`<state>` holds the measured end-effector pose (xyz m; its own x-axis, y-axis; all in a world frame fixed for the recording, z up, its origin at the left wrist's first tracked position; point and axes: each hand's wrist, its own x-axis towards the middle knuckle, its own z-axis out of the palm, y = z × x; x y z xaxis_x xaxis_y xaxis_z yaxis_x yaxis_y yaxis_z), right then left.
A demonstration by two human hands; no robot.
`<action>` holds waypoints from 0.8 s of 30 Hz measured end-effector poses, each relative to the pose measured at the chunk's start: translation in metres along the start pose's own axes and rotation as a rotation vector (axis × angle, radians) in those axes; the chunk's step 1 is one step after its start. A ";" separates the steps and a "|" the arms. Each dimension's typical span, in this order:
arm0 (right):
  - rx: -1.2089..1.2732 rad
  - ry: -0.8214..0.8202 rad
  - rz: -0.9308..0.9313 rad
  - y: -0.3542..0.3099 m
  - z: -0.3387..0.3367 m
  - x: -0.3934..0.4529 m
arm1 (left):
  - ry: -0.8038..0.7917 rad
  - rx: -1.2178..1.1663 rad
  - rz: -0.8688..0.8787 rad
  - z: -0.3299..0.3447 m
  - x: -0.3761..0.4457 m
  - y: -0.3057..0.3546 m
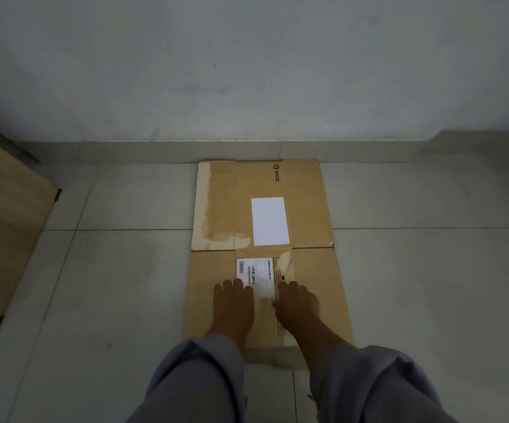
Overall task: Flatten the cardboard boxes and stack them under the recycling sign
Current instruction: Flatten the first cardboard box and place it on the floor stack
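Neither of the hands shows anywhere in the head view, so I cannot tell whether they are open or closed on something. What enters from the near edge looks like two trouser legs ending in bare feet: the left foot [234, 306] and the right foot [299, 303] stand side by side on the near half of the flattened cardboard [314, 209], toes pointing far, towards the wall [247, 71]. The toes of both touch the shipping label [254, 271].

The cardboard lies flat on the tiled floor [109, 270], straight ahead of the person. Its long axis runs near to far, and its far end sits against the foot of the wall. A seam or overlap crosses it halfway; whether it is one box or two I cannot tell. The far half carries a blank white label [270, 221].

A second, still bulky brown box [3, 224] sits well apart at the left edge, nearer the left side of the body. No recycling sign is visible. Likely the weight is pressing the card flat, and the left box comes next.
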<state>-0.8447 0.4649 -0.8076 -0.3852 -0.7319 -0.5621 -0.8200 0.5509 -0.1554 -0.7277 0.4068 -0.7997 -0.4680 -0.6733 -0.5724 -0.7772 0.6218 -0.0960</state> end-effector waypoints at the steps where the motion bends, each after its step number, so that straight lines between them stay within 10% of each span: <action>1: -0.001 -0.001 0.003 0.003 -0.015 -0.020 | 0.004 -0.010 0.016 -0.013 -0.019 -0.003; 24: 0.023 0.162 -0.232 -0.105 -0.468 -0.334 | 0.214 -0.205 -0.135 -0.440 -0.383 -0.127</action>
<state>-0.8278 0.4636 -0.2234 -0.2525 -0.8932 -0.3722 -0.8850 0.3686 -0.2843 -0.6353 0.4096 -0.2099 -0.4161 -0.8266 -0.3790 -0.8966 0.4425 0.0192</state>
